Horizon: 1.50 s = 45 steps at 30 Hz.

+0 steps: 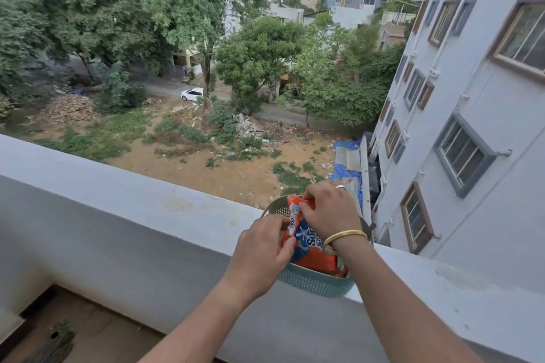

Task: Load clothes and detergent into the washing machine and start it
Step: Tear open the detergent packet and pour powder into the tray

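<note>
An orange and blue detergent packet (306, 240) stands upright in a teal perforated basket (315, 284) that rests on top of the balcony wall. My left hand (262, 250) pinches the packet's left edge. At the packet's top, my right hand (330, 212), with a ring and a gold bangle, grips the folded opening. No washing machine or clothes are in view.
The grey balcony wall (141, 215) runs across the view, with a long drop to a dirt yard beyond it. A white building (472, 127) stands at the right. Brown floor tiles and a drain (56, 339) show at the bottom left.
</note>
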Available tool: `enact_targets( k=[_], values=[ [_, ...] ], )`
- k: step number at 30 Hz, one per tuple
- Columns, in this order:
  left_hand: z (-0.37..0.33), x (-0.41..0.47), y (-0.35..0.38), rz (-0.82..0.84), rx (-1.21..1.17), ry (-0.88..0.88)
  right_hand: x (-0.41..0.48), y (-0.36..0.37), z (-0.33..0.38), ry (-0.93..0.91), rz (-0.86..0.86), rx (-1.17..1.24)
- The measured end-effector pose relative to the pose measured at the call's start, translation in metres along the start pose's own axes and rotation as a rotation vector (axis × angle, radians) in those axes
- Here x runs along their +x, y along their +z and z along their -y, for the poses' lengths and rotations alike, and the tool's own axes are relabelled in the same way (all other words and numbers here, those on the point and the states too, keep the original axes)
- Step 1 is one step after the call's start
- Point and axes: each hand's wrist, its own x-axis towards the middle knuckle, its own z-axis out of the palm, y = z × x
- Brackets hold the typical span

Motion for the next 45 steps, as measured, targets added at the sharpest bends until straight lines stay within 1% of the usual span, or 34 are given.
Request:
enact_targets(
  k=[6, 9, 13, 14, 17, 19, 21, 23, 26, 29, 31, 35, 41, 42, 43, 45],
  values=[
    [0.001, -0.003, -0.001, -0.048, -0.219, -0.067, 0.001, -0.016, 0.001, -0.065, -0.031, 0.101],
    [-0.003, -0.007, -0.004, -0.118, -0.216, -0.051, 0.002, -0.03, 0.007, -0.095, -0.079, 0.112],
    [-0.008, -0.011, -0.018, -0.221, -0.28, -0.067, 0.004, -0.049, 0.021, -0.152, -0.179, 0.155],
    [-0.009, -0.011, -0.023, -0.219, -0.288, -0.066, 0.005, -0.054, 0.026, -0.171, -0.202, 0.166],
    [-0.01, -0.014, -0.037, -0.146, -0.357, -0.066, 0.004, -0.068, 0.042, -0.213, -0.227, 0.167],
    [-0.008, -0.019, -0.042, -0.162, -0.381, -0.066, 0.002, -0.074, 0.051, -0.249, -0.224, 0.178],
    [-0.008, -0.026, -0.049, -0.199, -0.442, -0.053, -0.004, -0.079, 0.061, -0.276, -0.218, 0.201],
    [-0.009, -0.033, -0.058, -0.234, -0.554, -0.043, -0.01, -0.084, 0.073, -0.318, -0.223, 0.23],
    [-0.006, -0.05, -0.08, -0.286, -0.686, -0.038, -0.024, -0.093, 0.103, -0.419, -0.253, 0.297],
    [0.001, -0.08, -0.113, -0.358, -0.768, -0.048, -0.037, -0.102, 0.145, -0.534, -0.27, 0.376],
    [0.008, -0.108, -0.135, -0.415, -0.772, -0.075, -0.047, -0.105, 0.178, -0.599, -0.251, 0.43],
    [0.033, -0.176, -0.17, -0.553, -0.736, -0.178, -0.074, -0.095, 0.25, -0.735, -0.159, 0.521],
    [0.082, -0.323, -0.214, -0.791, -0.711, -0.335, -0.146, -0.054, 0.386, -0.914, 0.087, 0.644],
    [0.084, -0.328, -0.215, -0.795, -0.737, -0.345, -0.15, -0.055, 0.391, -0.913, 0.108, 0.63],
    [0.098, -0.366, -0.221, -0.846, -0.756, -0.389, -0.173, -0.043, 0.426, -0.97, 0.168, 0.642],
    [0.11, -0.409, -0.227, -0.916, -0.805, -0.435, -0.203, -0.031, 0.463, -1.036, 0.227, 0.631]
  ],
)
